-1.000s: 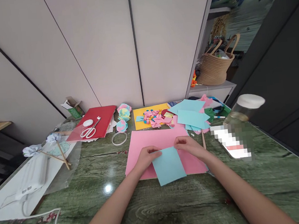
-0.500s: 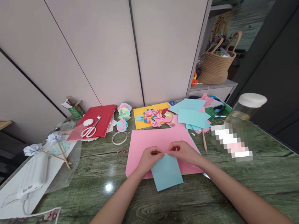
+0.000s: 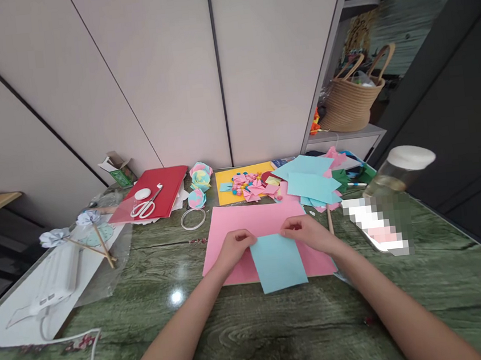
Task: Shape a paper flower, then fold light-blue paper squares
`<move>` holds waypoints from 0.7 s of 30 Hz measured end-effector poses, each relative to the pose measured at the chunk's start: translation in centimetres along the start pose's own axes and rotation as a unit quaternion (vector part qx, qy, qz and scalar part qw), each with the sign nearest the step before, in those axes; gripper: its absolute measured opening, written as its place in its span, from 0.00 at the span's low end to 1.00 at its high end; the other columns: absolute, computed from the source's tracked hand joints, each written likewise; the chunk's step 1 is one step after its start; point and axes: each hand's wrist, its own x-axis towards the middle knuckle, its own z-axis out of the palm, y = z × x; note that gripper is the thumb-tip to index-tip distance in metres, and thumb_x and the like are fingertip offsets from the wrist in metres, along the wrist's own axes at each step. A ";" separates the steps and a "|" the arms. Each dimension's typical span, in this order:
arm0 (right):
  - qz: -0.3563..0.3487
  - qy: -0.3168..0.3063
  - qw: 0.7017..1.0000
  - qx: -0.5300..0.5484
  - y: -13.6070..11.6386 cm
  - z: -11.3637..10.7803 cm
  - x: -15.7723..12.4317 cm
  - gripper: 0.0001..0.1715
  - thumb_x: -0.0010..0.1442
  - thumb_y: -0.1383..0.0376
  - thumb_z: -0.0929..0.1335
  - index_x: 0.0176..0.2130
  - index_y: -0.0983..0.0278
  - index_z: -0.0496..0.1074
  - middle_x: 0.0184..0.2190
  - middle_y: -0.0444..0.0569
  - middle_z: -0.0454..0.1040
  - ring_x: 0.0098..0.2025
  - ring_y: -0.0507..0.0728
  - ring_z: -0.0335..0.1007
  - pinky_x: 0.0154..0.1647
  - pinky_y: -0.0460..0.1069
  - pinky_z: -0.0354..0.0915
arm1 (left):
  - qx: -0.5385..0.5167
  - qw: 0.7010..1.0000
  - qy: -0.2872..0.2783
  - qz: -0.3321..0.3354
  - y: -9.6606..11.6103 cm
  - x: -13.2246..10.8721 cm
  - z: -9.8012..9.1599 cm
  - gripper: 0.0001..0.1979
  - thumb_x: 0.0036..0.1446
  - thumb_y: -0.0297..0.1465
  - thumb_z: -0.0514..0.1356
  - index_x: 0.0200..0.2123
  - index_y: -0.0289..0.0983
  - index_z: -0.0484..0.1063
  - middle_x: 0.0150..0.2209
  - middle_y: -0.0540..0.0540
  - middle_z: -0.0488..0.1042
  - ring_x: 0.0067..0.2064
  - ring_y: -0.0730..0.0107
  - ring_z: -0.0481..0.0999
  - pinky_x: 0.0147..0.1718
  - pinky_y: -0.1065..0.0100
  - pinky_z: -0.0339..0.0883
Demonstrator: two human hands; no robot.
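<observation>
A light blue square of paper (image 3: 279, 263) is held up by its two top corners, over the front of a pink paper stack (image 3: 231, 218). My left hand (image 3: 234, 250) pinches the top left corner between thumb and fingers. The top right corner is in the pinch of my right hand (image 3: 309, 233). The square's lower edge reaches past the front of the pink paper, above the green table (image 3: 222, 331).
Behind are a yellow sheet (image 3: 226, 194) with small folded pieces, loose blue sheets (image 3: 313, 184) and paper flowers (image 3: 201, 179). Scissors (image 3: 146, 206) lie on a red folder (image 3: 161, 182) at left. A lidded jar (image 3: 410, 159) and a pencil (image 3: 330, 222) are right.
My hands have spread apart from the middle of the blue paper's top edge to its two corners. The paper has moved slightly right and up.
</observation>
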 end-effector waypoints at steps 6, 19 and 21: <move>0.012 0.006 1.000 0.025 0.1 -1.0 -0.1 0.13 0.50 0.58 0.66 0.26 0.66 0.71 0.26 0.45 0.70 0.29 0.52 0.62 0.31 0.46 0.57 | -0.054 0.998 0.016 0.000 -0.4 0.3 -1.1 0.05 0.43 0.29 0.56 0.20 0.34 0.68 0.20 0.51 0.69 0.24 0.74 0.68 0.26 0.72 0.60; 0.017 0.009 0.998 0.064 -0.3 -0.1 -0.2 0.12 0.50 0.59 0.66 0.27 0.66 0.69 0.26 0.45 0.68 0.29 0.51 0.61 0.30 0.46 0.57 | -0.042 0.999 -0.010 -0.028 1.1 -0.9 0.5 0.15 0.41 0.40 0.63 0.24 0.33 0.69 0.23 0.51 0.67 0.28 0.74 0.65 0.27 0.73 0.57; 0.007 0.015 0.998 0.059 -0.4 0.0 -0.2 0.11 0.50 0.60 0.65 0.27 0.66 0.69 0.26 0.45 0.68 0.30 0.51 0.61 0.31 0.46 0.57 | -0.003 1.000 0.002 -0.009 1.0 -0.9 0.6 0.16 0.40 0.40 0.63 0.20 0.34 0.65 0.19 0.54 0.60 0.24 0.77 0.60 0.24 0.74 0.52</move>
